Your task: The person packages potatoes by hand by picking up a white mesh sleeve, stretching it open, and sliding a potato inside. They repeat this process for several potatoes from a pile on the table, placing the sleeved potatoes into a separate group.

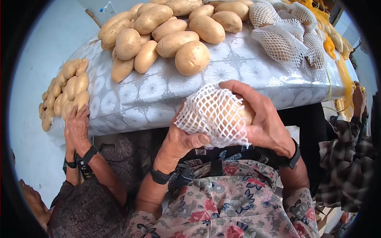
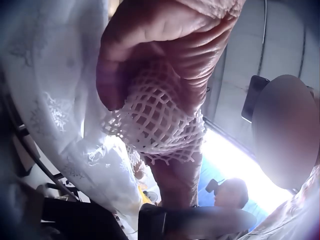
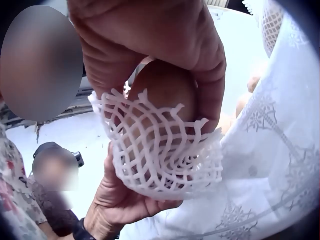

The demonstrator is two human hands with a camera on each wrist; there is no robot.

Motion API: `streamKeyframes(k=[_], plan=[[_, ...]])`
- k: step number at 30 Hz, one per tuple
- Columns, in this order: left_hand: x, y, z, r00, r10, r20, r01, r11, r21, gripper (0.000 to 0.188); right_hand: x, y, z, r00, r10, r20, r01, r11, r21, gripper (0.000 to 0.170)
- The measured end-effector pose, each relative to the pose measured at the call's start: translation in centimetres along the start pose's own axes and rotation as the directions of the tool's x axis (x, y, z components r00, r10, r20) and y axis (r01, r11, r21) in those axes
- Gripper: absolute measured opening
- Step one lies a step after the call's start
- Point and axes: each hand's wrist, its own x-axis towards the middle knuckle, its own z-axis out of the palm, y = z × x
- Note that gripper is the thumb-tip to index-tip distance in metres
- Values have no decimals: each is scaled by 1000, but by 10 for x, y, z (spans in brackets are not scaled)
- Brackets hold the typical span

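In front of the body, a white foam net sleeve (image 1: pixel 212 115) covers most of a potato (image 3: pixel 162 87). My left hand (image 1: pixel 178 137) grips the net from its left side, thumb across the front. With fingers over the top and thumb low, my right hand (image 1: pixel 268 119) holds the potato's bare end. The sleeve's open, jagged rim lies close by the right fingers in the right wrist view. From below, the left wrist view shows the net (image 2: pixel 155 117) bunched under the left palm.
Bare potatoes (image 1: pixel 174 43) are heaped on the patterned tablecloth (image 1: pixel 151 99). Netted potatoes (image 1: pixel 279 41) lie at back right, beside yellow mesh (image 1: pixel 329 43). At left, another person's hands (image 1: pixel 77 127) touch a second potato pile (image 1: pixel 65 91). Someone in plaid (image 1: pixel 345 158) sits at right.
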Motion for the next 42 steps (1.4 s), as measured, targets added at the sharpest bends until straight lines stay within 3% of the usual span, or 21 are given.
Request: streamKeyframes(k=[2,3,4,6,7,11,14,17,18,20,21,24,26,27,30,31,33,36,40,41,42], plan=[[3,2,5,998,-24,-56,20,997,-69,95,2,1,2,994,43,-102,-25,985,173,46],[4,1,5,997,-20,-78,8,989,-146,96,4,-5,4,951,203,-231,-129,945,301,34],[6,0,5,995,-17,-100,-6,975,-221,97,5,4,-1,934,178,-311,-85,953,292,46],[4,1,-5,996,-15,-92,-2,984,-175,100,7,12,-8,837,208,-507,13,918,397,32],[4,1,-7,993,0,-116,-21,983,-181,99,3,13,-13,820,228,-524,-6,921,390,33],[5,-5,-10,986,8,-169,-38,984,-175,93,-18,12,-7,935,-51,-350,114,981,160,43],[7,-10,-6,981,-22,-193,-16,981,-193,92,-12,19,-5,965,-238,-108,198,936,-290,23],[3,-12,-19,989,-83,-119,59,980,-190,90,-22,12,-14,962,-76,-263,79,997,2,18],[3,-12,-19,986,-86,-140,59,980,-192,88,-25,9,-15,921,-99,-378,80,995,-64,16],[3,-12,-18,979,-93,-181,57,979,-196,85,-23,5,-15,823,-405,-400,414,908,-67,18],[6,-9,-1,951,-94,-296,34,979,-203,84,-26,0,-15,881,-337,-332,425,872,243,20],[4,-15,-10,947,-189,-258,100,941,-322,84,-29,-2,-23,970,-185,-158,242,781,576,37],[3,-16,-11,952,-256,-168,153,873,-464,85,-28,2,-21,942,69,-327,108,863,493,45],[2,-15,-9,959,-233,-161,140,885,-444,83,-25,8,-22,927,133,-351,4,932,363,76],[2,-13,-5,942,-243,-233,155,927,-342,82,-19,24,-21,953,180,-244,-17,835,550,104],[2,-18,-11,969,-219,-112,153,892,-425,82,-20,30,-20,965,221,-144,-106,824,556,124],[4,-33,-30,984,-130,122,177,798,-577,82,-21,39,-6,991,133,-23,-113,908,404,117],[7,-13,10,985,-124,-124,104,983,-151,75,-11,24,20,969,247,-8,-214,854,474,100],[7,-17,23,1000,-25,-5,24,989,-149,70,-11,37,38,922,365,-129,-127,599,790,78],[7,-12,32,998,-34,-49,20,963,-270,65,-14,42,39,926,349,-143,-107,607,787,69],[7,-11,27,1000,23,8,-23,999,-23,64,-14,40,37,927,338,-162,-80,602,795,68]])
